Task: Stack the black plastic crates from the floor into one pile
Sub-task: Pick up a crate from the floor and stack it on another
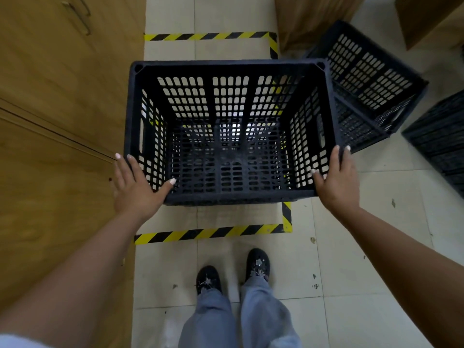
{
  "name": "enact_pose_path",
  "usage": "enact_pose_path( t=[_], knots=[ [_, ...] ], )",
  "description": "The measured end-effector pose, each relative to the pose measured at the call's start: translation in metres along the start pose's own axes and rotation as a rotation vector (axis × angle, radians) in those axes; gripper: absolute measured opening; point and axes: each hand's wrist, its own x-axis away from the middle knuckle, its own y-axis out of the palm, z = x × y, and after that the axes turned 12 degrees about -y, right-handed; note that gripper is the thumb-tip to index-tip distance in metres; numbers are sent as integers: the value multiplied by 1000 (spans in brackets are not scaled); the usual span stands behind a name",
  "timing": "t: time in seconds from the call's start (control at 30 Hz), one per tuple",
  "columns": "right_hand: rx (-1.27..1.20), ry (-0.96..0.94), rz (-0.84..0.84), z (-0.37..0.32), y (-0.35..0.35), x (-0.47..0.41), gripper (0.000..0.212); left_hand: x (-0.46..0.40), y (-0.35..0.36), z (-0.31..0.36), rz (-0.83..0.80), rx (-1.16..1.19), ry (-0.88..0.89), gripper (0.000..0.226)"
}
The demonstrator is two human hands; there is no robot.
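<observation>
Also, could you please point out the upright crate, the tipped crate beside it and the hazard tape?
upright crate (226,64): head view, on its far rim.
tipped crate (371,71): head view, on its slotted face turned upward.
hazard tape (206,233): head view, on the middle of the near strip.

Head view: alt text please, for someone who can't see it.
The left hand and right hand grip the near corners of a black crate over a floor bay marked with yellow-black tape. A tipped crate and a third crate lie to its right; wooden cabinets stand left.
</observation>
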Motion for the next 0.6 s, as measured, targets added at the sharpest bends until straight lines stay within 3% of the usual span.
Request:
enact_pose_path(
  t=[0.17,0.6],
  knots=[
    [149,-71,-72,-2,6,11,100,4,6,3,19,-53,-1,108],
    [191,-92,-221,0,-9,4,85,12,0,3,-115,-150,-20,94]
  ],
)
